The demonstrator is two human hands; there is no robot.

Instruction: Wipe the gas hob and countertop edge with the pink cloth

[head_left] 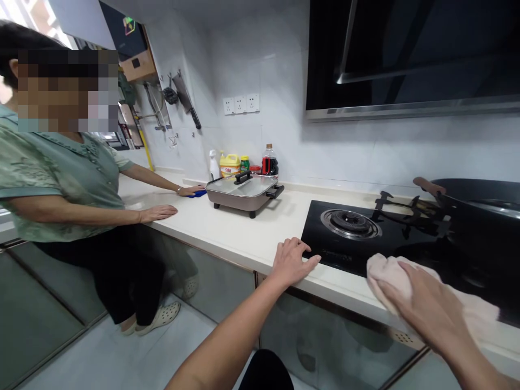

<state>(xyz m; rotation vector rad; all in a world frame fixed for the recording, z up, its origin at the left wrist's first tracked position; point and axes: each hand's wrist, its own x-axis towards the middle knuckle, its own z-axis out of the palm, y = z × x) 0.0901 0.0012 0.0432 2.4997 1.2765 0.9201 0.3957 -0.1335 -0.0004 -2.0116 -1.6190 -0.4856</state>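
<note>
My right hand (pixel 426 298) grips a pale pinkish-white cloth (pixel 385 273) at the front edge of the black gas stove (pixel 390 238). Part of the cloth trails to the right over the stove's edge and the counter. Resting on the white countertop (pixel 227 235), my left hand (pixel 293 261) has its fingers spread beside the stove's front left corner. A round burner (pixel 350 223) without a pan support lies just beyond it. On the stove's right side stands a black wok (pixel 483 200) with a brown handle, cut off by the frame.
An electric pan (pixel 244 197) with a glass lid stands left on the counter. Behind it are a soy-sauce-like bottle (pixel 269 161) and a yellow jug (pixel 231 164). A co-worker (pixel 81 179) at the left touches a blue cloth (pixel 197 193). A cleaver (pixel 187 101) hangs on the wall.
</note>
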